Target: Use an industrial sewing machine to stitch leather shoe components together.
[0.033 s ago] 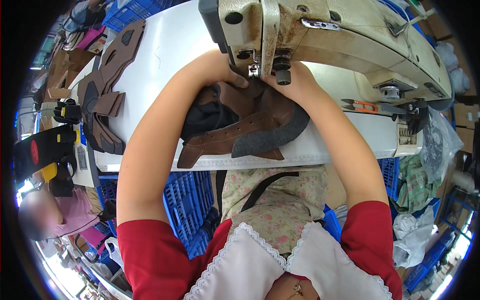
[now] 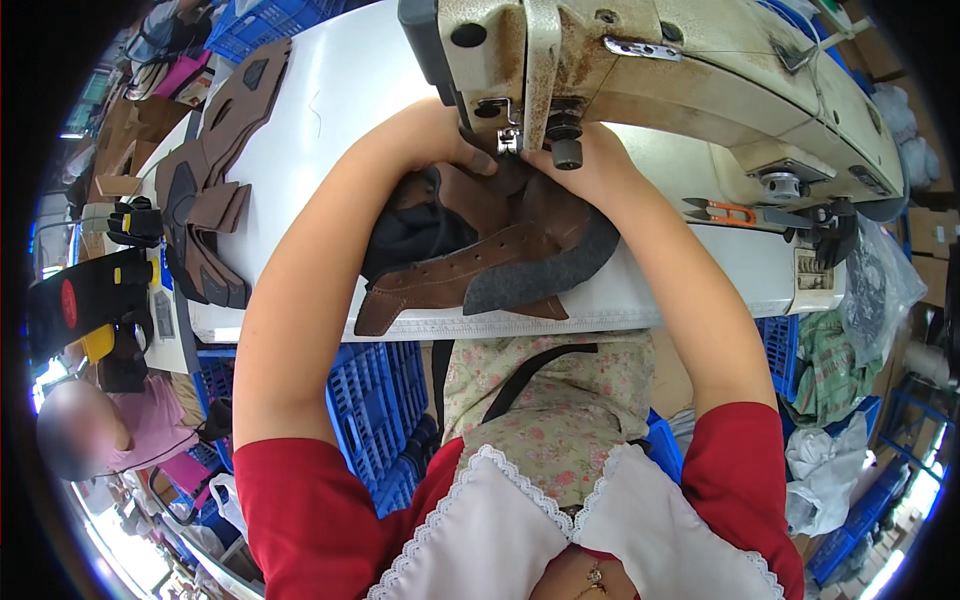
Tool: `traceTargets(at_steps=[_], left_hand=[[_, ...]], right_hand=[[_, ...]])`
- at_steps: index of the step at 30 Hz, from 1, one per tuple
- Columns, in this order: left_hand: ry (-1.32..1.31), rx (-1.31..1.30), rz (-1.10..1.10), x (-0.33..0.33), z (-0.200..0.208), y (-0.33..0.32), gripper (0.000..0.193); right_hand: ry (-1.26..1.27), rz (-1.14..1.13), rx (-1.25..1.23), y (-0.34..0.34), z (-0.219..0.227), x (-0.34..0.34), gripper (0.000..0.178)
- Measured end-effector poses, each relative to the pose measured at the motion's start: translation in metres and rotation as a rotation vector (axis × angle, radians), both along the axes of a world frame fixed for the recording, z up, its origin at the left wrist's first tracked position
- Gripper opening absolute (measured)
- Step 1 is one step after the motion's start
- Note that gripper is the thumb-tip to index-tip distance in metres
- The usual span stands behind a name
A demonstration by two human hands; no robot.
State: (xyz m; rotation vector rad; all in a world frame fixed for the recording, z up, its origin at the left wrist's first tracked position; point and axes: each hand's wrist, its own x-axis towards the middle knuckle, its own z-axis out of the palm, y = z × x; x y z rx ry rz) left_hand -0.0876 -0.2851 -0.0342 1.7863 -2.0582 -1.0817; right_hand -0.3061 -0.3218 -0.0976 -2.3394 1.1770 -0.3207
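A brown leather shoe upper [image 2: 437,272] with a row of punched holes, a grey felt-like strip and dark lining lies bunched under the sewing machine [image 2: 690,85]. Its far part reaches the presser foot [image 2: 509,141]. Just left of the foot, my left hand [image 2: 450,142] grips the leather, thumb on top and the other fingers mostly hidden. On the other side my right hand [image 2: 585,168] holds the upper's right part close to the foot; the machine head and its knob cover some of those fingers. The needle tip cannot be made out.
Stacked brown leather pieces [image 2: 205,190] lie on the white table [image 2: 300,215] to the left. Orange-handled thread snips [image 2: 735,214] rest at the right, below the machine arm. Blue crates [image 2: 375,410] stand under the table edge. Another person [image 2: 150,420] sits at far left.
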Motion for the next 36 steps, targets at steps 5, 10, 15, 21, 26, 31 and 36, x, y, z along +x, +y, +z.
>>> traceTargets(at_steps=[5, 10, 15, 21, 26, 31, 36], left_hand=[[0.047, 0.051, -0.005, 0.004, -0.001, -0.003, 0.059], [0.009, 0.035, -0.021, 0.008, -0.004, -0.010, 0.062], [-0.003, 0.077, -0.009, 0.015, -0.009, -0.018, 0.066], [-0.058, 0.129, 0.013, 0.015, -0.011, -0.024, 0.056], [-0.310, 0.407, -0.096, 0.012, 0.010, -0.027, 0.058], [-0.394, 0.339, -0.072, 0.003, 0.016, -0.011, 0.081], [-0.410, 0.091, -0.076, 0.003, 0.008, 0.000, 0.085]], right_hand=[[-0.025, -0.027, 0.004, 0.003, 0.008, 0.002, 0.032], [-0.024, -0.088, 0.042, 0.006, 0.006, 0.003, 0.032], [-0.064, -0.162, -0.054, 0.012, 0.001, 0.003, 0.036], [0.017, -0.144, -0.022, 0.018, 0.016, -0.002, 0.040], [-0.005, -0.188, 0.047, 0.027, 0.028, -0.001, 0.040], [-0.015, -0.190, 0.027, 0.031, 0.027, 0.002, 0.036], [-0.110, -0.222, -0.075, 0.037, 0.013, 0.005, 0.037]])
